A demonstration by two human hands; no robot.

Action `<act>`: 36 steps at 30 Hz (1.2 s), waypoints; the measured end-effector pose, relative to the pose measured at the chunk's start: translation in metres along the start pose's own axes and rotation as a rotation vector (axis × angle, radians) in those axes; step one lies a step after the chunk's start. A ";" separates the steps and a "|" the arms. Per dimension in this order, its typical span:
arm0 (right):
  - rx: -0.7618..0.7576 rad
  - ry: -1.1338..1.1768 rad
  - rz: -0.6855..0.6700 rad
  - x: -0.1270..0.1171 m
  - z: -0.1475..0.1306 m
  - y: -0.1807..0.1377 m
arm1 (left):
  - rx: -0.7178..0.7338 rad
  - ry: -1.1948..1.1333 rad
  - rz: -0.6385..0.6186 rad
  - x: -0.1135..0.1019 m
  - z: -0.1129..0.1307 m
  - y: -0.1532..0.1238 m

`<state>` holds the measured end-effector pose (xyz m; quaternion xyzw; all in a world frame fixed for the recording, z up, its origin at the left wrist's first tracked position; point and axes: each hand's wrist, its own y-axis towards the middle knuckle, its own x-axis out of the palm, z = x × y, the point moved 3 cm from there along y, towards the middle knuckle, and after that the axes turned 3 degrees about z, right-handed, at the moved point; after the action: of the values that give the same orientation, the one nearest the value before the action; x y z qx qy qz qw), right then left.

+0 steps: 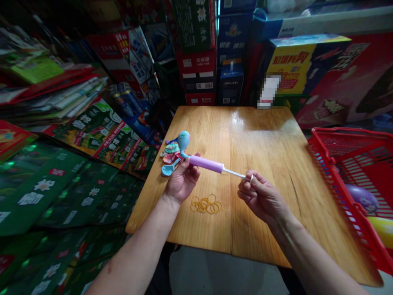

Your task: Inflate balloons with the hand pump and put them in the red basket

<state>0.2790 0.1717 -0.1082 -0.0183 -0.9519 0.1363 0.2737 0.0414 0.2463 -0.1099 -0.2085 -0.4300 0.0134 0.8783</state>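
Observation:
My left hand (181,180) is closed around the front end of a purple hand pump (206,163), held level above the wooden table (260,139). A small, partly filled light-blue balloon (184,141) sits on the pump's nozzle. My right hand (260,196) pinches the white handle (251,178) at the end of the pump's thin rod, which is drawn out. A heap of limp coloured balloons (170,155) lies at the table's left edge, just beyond my left hand. Several yellow rubber bands (206,204) lie on the table between my hands.
A red plastic basket (337,164) with inflated balloons (362,198) in it stands at the table's right side. Stacked cartons (199,61) and boxes wall in the far side. Green and red flattened cartons (101,135) are piled along the left.

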 end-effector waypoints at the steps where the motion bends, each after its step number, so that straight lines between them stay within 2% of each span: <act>1: 0.015 0.005 -0.006 0.000 0.000 -0.001 | 0.020 0.000 -0.002 0.000 0.003 0.001; 6: 0.064 0.109 -0.011 -0.008 -0.002 -0.002 | 0.136 -0.023 0.025 -0.004 0.018 0.009; 11: 0.111 0.145 -0.033 -0.011 -0.001 -0.004 | 0.134 -0.028 0.014 -0.006 0.020 0.010; 15: 0.213 0.115 -0.118 -0.003 0.006 -0.011 | 0.120 -0.007 0.011 -0.007 0.021 0.011; 18: 0.301 0.016 -0.210 0.001 0.012 -0.014 | 0.174 0.037 0.038 -0.007 0.025 0.012; 21: 0.317 -0.209 -0.288 0.001 0.014 -0.011 | 0.247 0.103 0.044 -0.001 0.026 0.008; 24: 0.207 -0.359 -0.192 -0.005 0.010 -0.003 | 0.153 0.247 -0.057 0.011 0.011 -0.006; 26: 0.182 -0.294 -0.097 -0.010 0.008 0.003 | 0.039 0.395 -0.134 0.018 -0.009 -0.019; 30: 0.325 -0.029 -0.132 -0.012 0.009 0.007 | -0.056 0.716 -0.212 0.023 -0.047 -0.040; 33: 0.341 0.000 -0.081 -0.013 0.011 0.007 | -0.085 0.861 -0.236 0.025 -0.064 -0.046; 36: 0.333 -0.020 -0.022 -0.011 0.014 0.006 | -0.087 0.936 -0.246 0.028 -0.070 -0.048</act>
<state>0.2811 0.1727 -0.1268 0.0393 -0.9190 0.2891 0.2652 0.1050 0.1832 -0.1088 -0.1762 -0.0104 -0.2037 0.9630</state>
